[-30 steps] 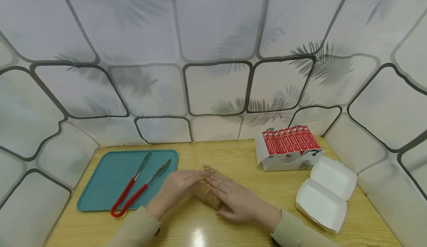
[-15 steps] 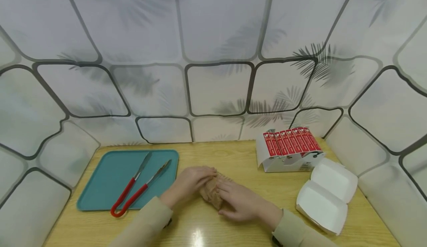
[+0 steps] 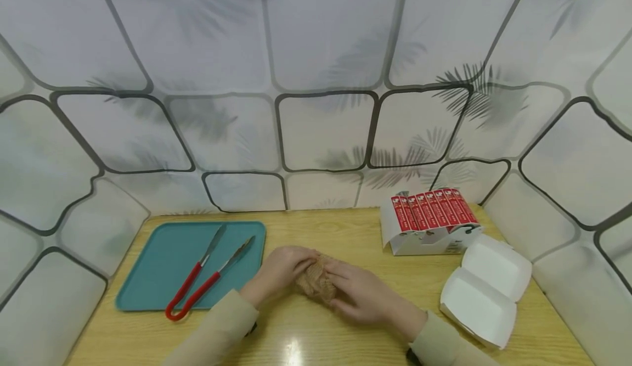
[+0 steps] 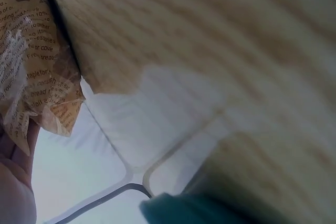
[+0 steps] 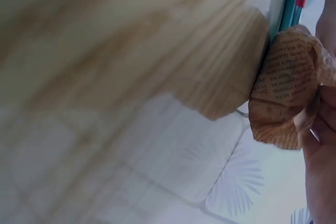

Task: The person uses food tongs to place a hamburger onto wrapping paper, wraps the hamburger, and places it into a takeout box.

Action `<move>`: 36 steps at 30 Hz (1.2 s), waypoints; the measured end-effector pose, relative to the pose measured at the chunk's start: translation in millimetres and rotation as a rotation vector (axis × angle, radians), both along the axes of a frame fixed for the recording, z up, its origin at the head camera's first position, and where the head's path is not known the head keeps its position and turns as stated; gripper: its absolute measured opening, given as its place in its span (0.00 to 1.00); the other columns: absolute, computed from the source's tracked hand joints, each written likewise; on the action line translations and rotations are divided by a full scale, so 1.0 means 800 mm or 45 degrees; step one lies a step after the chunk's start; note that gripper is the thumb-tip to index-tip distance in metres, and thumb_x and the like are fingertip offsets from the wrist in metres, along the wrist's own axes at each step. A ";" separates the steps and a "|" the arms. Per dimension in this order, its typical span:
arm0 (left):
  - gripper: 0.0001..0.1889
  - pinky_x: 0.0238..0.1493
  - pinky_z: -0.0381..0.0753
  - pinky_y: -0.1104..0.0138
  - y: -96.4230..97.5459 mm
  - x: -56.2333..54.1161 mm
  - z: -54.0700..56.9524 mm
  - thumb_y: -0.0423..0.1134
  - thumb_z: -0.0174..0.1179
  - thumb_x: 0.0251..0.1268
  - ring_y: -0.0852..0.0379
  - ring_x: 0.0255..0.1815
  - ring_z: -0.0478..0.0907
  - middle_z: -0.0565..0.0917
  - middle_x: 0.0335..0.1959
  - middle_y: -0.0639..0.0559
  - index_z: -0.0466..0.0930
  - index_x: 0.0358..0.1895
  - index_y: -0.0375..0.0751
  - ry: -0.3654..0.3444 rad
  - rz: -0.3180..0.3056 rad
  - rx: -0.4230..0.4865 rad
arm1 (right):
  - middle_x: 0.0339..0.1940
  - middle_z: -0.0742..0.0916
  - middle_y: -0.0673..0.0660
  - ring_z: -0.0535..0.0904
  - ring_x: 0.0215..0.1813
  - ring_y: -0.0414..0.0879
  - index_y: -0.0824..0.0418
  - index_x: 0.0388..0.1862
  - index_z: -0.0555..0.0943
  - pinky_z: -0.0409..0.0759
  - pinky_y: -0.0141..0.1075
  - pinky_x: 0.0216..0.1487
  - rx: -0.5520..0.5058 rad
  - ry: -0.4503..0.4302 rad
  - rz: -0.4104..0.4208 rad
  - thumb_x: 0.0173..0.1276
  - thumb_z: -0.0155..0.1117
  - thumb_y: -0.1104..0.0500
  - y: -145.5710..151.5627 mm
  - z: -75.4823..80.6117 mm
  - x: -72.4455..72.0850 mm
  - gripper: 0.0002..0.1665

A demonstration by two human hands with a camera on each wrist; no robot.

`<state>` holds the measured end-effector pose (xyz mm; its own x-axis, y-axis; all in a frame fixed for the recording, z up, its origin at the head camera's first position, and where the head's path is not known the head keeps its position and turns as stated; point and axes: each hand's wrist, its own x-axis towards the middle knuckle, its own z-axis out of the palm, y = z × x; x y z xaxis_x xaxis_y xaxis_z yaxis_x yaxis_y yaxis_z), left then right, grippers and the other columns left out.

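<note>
A crumpled bundle of brown food wrapping paper printed with dark text lies on the table between both hands; whatever is inside is hidden. My left hand holds its far left side, fingers bent over the top edge. From the right, my right hand grips the other side, with the thumb low at the near edge. Creased folds of the paper show in the left wrist view, above the fingers of the left hand. In the right wrist view the right hand pinches a gathered part of the paper.
On the left, a teal tray bears red-handled tongs whose bent end overhangs its near edge. A white carton of red packets stands at the back right. In front of it lies an open white takeaway box on the wooden table.
My left hand has moved right and over the bundle's far side. The paper is more folded and compact, its pointed far corner now tucked out of sight. The right hand has shifted slightly right.
</note>
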<state>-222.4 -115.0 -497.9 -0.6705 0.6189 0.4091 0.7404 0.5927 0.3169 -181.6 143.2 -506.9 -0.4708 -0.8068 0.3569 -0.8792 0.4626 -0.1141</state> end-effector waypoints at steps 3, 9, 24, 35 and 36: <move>0.08 0.48 0.93 0.62 0.001 0.001 0.000 0.36 0.69 0.71 0.53 0.44 0.93 0.95 0.44 0.48 0.93 0.48 0.41 0.036 0.023 0.008 | 0.73 0.82 0.65 0.80 0.73 0.58 0.70 0.70 0.79 0.82 0.53 0.73 -0.046 0.034 -0.027 0.74 0.68 0.49 0.004 0.002 0.000 0.34; 0.04 0.43 0.93 0.64 0.004 0.004 -0.002 0.35 0.73 0.66 0.55 0.38 0.93 0.95 0.38 0.50 0.94 0.41 0.42 0.119 0.083 0.018 | 0.73 0.82 0.65 0.80 0.73 0.57 0.70 0.71 0.78 0.80 0.54 0.73 -0.104 0.103 -0.052 0.69 0.72 0.51 0.008 0.004 -0.001 0.37; 0.03 0.41 0.93 0.66 0.012 0.010 -0.002 0.36 0.77 0.62 0.57 0.36 0.92 0.94 0.35 0.51 0.94 0.37 0.42 0.087 0.201 0.018 | 0.73 0.83 0.62 0.81 0.73 0.54 0.67 0.71 0.79 0.81 0.46 0.74 0.021 0.270 0.131 0.78 0.65 0.46 -0.001 0.008 0.006 0.33; 0.04 0.36 0.90 0.70 0.016 0.010 0.001 0.40 0.78 0.62 0.60 0.33 0.90 0.94 0.33 0.54 0.94 0.34 0.46 0.022 0.296 0.008 | 0.74 0.82 0.62 0.80 0.75 0.54 0.66 0.72 0.79 0.79 0.46 0.76 0.118 0.270 0.119 0.71 0.73 0.47 0.003 0.002 0.011 0.37; 0.04 0.35 0.89 0.71 0.017 0.010 0.001 0.40 0.78 0.62 0.60 0.33 0.90 0.94 0.33 0.54 0.94 0.34 0.46 0.016 0.303 0.009 | 0.74 0.82 0.62 0.80 0.75 0.55 0.66 0.72 0.79 0.79 0.47 0.76 0.122 0.264 0.117 0.70 0.73 0.47 0.004 0.002 0.012 0.37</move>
<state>-214.1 -101.7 -496.8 -0.7918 0.4413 0.4223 0.5843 0.7486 0.3133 -172.4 146.2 -505.3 -0.3186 -0.8778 0.3576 -0.9182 0.3795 0.1137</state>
